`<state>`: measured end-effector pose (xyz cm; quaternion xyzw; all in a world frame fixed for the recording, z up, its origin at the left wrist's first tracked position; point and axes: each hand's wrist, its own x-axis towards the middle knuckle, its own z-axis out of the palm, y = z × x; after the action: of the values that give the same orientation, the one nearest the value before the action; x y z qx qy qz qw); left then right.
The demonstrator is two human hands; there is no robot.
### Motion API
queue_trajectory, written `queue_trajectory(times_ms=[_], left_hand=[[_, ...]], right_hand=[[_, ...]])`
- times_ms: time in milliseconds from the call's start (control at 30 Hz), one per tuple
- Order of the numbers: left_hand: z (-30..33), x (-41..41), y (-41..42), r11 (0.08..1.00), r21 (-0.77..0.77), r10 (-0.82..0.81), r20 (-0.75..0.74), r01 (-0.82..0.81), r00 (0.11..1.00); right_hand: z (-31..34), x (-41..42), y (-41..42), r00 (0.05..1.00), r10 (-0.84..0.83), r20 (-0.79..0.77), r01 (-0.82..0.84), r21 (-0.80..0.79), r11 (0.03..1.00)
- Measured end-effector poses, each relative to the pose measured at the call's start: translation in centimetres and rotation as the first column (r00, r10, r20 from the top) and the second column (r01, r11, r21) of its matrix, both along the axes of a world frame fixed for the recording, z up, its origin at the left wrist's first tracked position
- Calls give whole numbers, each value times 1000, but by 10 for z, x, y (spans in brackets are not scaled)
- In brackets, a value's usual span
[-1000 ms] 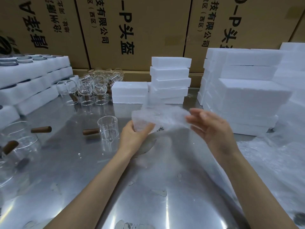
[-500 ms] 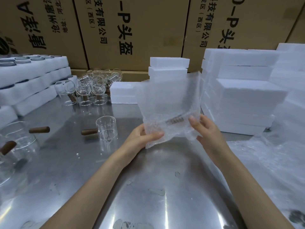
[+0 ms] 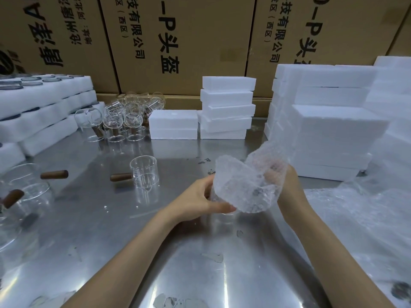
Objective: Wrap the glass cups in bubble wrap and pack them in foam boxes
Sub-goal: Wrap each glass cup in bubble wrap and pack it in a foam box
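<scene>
Both hands hold a clear bubble wrap bag [image 3: 246, 185] above the steel table [image 3: 111, 230]. My left hand [image 3: 200, 200] pinches its near left edge. My right hand [image 3: 287, 185] has its fingers inside the bag, spreading its mouth. A glass cup with a brown wooden handle [image 3: 144, 174] stands on the table to the left of my hands. More handled glass cups [image 3: 124, 118] cluster at the back. White foam boxes [image 3: 226, 107] are stacked behind the bag, with taller foam stacks [image 3: 329, 121] at the right.
Foam trays holding cups [image 3: 42, 110] are stacked at the far left. Larger glass vessels with wooden handles [image 3: 20, 196] sit at the left edge. A heap of bubble wrap [image 3: 367, 218] covers the table's right side. Cardboard cartons [image 3: 178, 41] form the back wall.
The bag was folded, then held up flat in front of the foam stack. Now it is lowered and curled open, with my right hand's fingers pushed inside it.
</scene>
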<state>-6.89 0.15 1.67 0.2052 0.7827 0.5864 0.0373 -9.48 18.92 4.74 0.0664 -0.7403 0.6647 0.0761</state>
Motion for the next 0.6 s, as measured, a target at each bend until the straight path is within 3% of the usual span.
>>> queue_trajectory(times_ms=[100, 233, 367, 600], left_hand=[[0, 1, 0, 1000, 18, 17, -20, -16, 1000], [0, 2, 1, 1000, 23, 18, -32, -17, 999], [0, 3, 4, 1000, 17, 20, -55, -19, 998], [-3, -3, 3, 998, 17, 60, -91, -59, 994]], right_hand=[[2, 4, 0, 997, 78, -10, -79, -75, 994], [9, 8, 1, 988, 129, 89, -125, -50, 991], [11, 19, -2, 983, 180, -35, -181, -37, 983], [3, 19, -9, 960, 280, -9, -280, -4, 960]])
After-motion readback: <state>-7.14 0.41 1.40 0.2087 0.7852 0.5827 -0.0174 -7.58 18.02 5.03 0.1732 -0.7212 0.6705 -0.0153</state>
